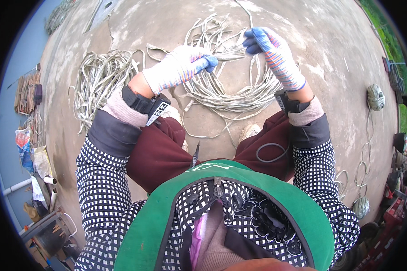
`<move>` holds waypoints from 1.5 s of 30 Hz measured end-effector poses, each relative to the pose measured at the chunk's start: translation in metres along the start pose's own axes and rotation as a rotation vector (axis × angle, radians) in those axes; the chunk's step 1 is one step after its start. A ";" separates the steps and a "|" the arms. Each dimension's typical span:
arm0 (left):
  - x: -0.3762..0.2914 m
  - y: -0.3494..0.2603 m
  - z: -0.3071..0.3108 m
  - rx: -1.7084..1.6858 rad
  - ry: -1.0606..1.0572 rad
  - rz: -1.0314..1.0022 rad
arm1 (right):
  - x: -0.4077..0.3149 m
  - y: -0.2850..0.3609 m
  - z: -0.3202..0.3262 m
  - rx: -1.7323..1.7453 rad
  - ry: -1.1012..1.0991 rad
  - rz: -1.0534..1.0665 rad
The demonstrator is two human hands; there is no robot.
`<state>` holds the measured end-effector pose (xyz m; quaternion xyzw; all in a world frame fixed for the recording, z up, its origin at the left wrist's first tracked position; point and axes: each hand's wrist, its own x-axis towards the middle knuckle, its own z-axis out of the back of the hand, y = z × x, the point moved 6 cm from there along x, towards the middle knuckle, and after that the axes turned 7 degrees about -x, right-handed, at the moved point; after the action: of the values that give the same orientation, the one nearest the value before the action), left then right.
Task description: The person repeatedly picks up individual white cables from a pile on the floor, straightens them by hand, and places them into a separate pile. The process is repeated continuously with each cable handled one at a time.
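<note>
A large loose coil of pale flat plastic cord lies on the concrete between my feet, with loose strands spread at its far side. My left hand, in a striped knitted glove with blue fingertips, is closed over the coil on a bunch of the pale strands, which stick out to its right. My right hand, in a matching glove, is above the coil's upper right, its fingers bent near a strand that runs up out of view. Whether it grips that strand is not plain.
A second tangled heap of cord lies to the left. Balls of cord sit on the right, trailing strands. Bundled sticks, white pipes and a metal-framed stand line the left edge. Red machinery stands at the lower right.
</note>
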<state>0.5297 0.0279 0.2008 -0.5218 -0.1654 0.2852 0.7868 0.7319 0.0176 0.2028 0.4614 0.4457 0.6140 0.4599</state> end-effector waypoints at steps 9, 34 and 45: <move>0.003 -0.001 -0.010 0.471 0.013 -0.025 | -0.026 0.024 -0.057 -0.929 0.182 0.445; 0.012 0.025 0.006 0.054 -0.127 0.086 | -0.016 0.031 -0.022 -1.082 -0.134 0.314; -0.004 -0.014 0.005 -0.715 -0.071 -0.060 | -0.029 0.021 -0.071 -0.250 0.167 0.217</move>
<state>0.5274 0.0253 0.2156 -0.7488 -0.2972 0.2041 0.5561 0.6638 -0.0231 0.2061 0.3936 0.3501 0.7467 0.4061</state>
